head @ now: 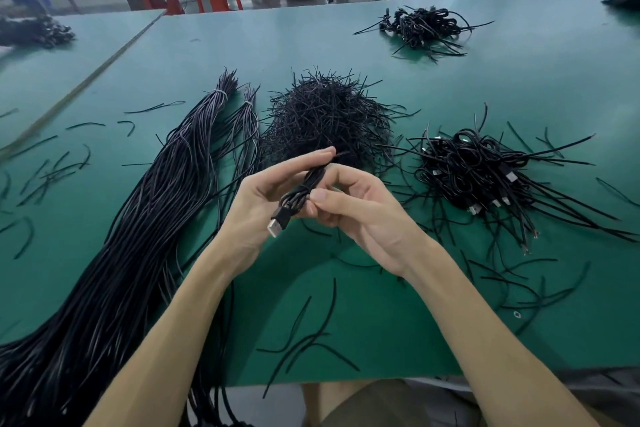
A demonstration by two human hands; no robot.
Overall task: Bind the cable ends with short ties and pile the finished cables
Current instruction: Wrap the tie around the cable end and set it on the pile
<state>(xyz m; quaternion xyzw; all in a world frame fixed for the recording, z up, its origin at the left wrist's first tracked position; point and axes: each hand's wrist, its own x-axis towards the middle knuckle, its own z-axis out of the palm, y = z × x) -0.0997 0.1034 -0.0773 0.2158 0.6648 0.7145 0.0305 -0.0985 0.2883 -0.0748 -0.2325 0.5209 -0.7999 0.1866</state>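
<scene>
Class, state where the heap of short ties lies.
In the head view, the heap of short ties lies at the middle of the table, between the long cable bundle on the left and the pile of finished cables on the right.

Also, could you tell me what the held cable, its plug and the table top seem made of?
The cable looks sheathed in matt black plastic or rubber, folding softly. Its plug shows a silvery metal shell. The table seems covered by a smooth green mat, perhaps vinyl.

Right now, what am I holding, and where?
A folded black cable: the left hand holds it just above the USB plug, the right hand pinches its middle.
</scene>
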